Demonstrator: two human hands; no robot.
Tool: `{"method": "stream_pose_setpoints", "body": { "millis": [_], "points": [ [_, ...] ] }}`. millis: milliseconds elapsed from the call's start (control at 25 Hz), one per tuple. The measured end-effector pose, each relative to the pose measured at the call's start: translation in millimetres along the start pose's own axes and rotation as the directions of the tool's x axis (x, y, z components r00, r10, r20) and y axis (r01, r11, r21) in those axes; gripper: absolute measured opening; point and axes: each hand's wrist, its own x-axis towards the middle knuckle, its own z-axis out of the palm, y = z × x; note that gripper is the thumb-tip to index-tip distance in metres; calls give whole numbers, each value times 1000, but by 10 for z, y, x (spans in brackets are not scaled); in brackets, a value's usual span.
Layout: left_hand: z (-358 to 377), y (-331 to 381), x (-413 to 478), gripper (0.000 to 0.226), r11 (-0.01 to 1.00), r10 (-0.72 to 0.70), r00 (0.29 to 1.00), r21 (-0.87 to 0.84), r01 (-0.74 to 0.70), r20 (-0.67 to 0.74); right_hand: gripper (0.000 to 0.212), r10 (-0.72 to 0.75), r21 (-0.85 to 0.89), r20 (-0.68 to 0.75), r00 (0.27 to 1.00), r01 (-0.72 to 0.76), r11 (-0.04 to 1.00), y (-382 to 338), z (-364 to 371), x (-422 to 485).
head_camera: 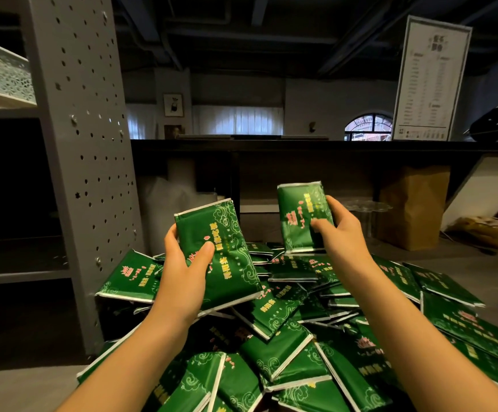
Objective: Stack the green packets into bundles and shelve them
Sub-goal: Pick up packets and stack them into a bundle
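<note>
A big heap of green packets with gold and pink print lies on the floor in front of me. My left hand grips a green packet held up above the heap, thumb across its face. My right hand holds another green packet upright, a little higher and to the right. The two held packets are apart. Whether either hand holds more than one packet I cannot tell.
A grey perforated shelf upright with dark shelves stands at the left. Behind the heap runs a dark counter with a white menu board. A brown paper bag stands under it on the right, next to yellow bags.
</note>
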Motion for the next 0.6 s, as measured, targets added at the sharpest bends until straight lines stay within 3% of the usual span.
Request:
{"method": "stream_pose_setpoints", "body": {
  "millis": [120,240,360,480,600],
  "points": [
    [-1,11,10,36,999,-28,999,-37,27,-18,41,-5,258,104,995,-22,966,-126,122,-69],
    [-5,19,-1,36,997,-41,999,-65,40,-23,42,-64,327,261,963,-26,945,-187,302,-222],
    [16,29,-27,38,998,-23,1000,-65,23,-8,43,-110,243,374,921,17,970,-153,486,-372],
    [41,31,-53,46,998,0,1000,-57,0,3,55,-128,63,355,926,113,992,-122,605,-480],
    [29,10,-59,38,996,13,1000,-83,-15,-16,60,-138,-4,356,924,149,989,-120,671,-599]
  ]
}}
